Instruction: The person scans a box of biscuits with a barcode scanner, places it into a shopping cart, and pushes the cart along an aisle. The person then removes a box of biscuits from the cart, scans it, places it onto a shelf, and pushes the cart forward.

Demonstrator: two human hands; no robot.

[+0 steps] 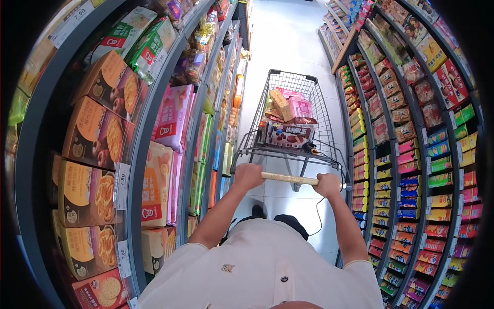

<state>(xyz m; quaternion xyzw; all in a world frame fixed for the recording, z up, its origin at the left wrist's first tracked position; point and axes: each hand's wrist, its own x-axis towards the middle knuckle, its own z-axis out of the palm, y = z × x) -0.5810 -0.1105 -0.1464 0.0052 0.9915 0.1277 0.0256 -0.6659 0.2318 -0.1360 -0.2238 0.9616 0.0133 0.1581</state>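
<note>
A wire shopping cart (325,98) stands in front of me, its pale handle bar (290,178) running across at waist height. My left hand (249,176) is wrapped round the bar's left end, and my right hand (328,184) grips the right end. Inside the basket lie several packages: a dark snack pack (289,135) with white lettering, a pink pack (299,108) and a tan box (280,104). A thin cable (320,219) hangs down near my right hand.
Shelves of boxed biscuits (95,134) and a pink bag (172,116) line the left side closely. On the right, shelves carry snack packs (399,98) and stacked canisters (360,159). The pale tiled floor (283,36) continues ahead between them.
</note>
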